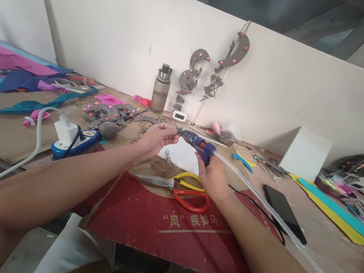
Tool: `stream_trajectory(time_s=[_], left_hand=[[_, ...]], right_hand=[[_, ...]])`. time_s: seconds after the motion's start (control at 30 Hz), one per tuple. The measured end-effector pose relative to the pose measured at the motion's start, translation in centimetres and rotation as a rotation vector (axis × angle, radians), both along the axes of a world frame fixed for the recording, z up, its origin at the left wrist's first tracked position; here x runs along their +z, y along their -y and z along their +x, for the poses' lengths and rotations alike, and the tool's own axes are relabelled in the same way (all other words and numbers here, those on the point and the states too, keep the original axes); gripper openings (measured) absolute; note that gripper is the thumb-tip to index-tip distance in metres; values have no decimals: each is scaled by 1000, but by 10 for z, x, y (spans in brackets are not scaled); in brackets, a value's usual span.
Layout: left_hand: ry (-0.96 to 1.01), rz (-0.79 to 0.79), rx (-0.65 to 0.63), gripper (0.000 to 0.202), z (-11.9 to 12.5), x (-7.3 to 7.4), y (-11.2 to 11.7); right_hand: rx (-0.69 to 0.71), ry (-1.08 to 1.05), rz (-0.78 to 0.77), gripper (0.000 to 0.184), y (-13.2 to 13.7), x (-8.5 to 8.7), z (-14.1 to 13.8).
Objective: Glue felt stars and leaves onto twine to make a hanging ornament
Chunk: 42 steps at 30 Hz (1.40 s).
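Observation:
My right hand (214, 176) is wrapped round a dark blue hot glue gun (207, 149) with a long clear glue stick (261, 194) running out of its back toward the lower right. The gun's dirty nozzle points left. Close to the nozzle tip, my left hand (158, 140) is closed in a pinch; what its fingers hold is too small to make out. Under both hands lies a white sheet (183, 153), with grey yarn (166, 163) beside it. Nearer to me rest scissors (156, 180) with one yellow and one red handle, on a red cardboard (145, 212).
A water bottle (160, 93) and a small clock (179, 116) stand at the back, below grey hanging decorations (236, 52). On the left are a blue power strip (91, 139), a white cable (39, 135) and grey felt pieces (109, 113). A phone (284, 212) lies right.

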<state>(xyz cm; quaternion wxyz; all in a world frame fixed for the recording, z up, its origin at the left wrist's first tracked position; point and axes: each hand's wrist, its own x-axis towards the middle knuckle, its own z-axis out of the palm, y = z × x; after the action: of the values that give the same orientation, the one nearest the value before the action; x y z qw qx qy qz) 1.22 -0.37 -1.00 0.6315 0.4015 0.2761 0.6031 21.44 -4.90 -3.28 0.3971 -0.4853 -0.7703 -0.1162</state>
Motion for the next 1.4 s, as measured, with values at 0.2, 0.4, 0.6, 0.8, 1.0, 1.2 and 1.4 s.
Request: stream_trajectory(time_s=[0.2, 0.4, 0.6, 0.8, 1.0, 1.2, 1.4], left_hand=[[30, 1, 30, 12, -1, 1, 1], [12, -2, 23, 12, 0, -1, 0], [-7, 20, 10, 13, 0, -1, 0], [11, -3, 34, 13, -1, 0, 0], [-23, 14, 9, 14, 0, -1, -1], [10, -1, 25, 13, -1, 1, 0], [-13, 8, 18, 13, 0, 1, 2]], right_hand=[[-1, 11, -9, 37, 1, 2, -1], [-1, -33, -11, 37, 1, 2, 0], [0, 6, -5, 37, -1, 0, 0], [-4, -18, -15, 37, 0, 1, 0], [6, -13, -7, 37, -1, -1, 0], [2, 1, -7, 37, -1, 0, 0], [6, -20, -8, 36, 1, 2, 0]])
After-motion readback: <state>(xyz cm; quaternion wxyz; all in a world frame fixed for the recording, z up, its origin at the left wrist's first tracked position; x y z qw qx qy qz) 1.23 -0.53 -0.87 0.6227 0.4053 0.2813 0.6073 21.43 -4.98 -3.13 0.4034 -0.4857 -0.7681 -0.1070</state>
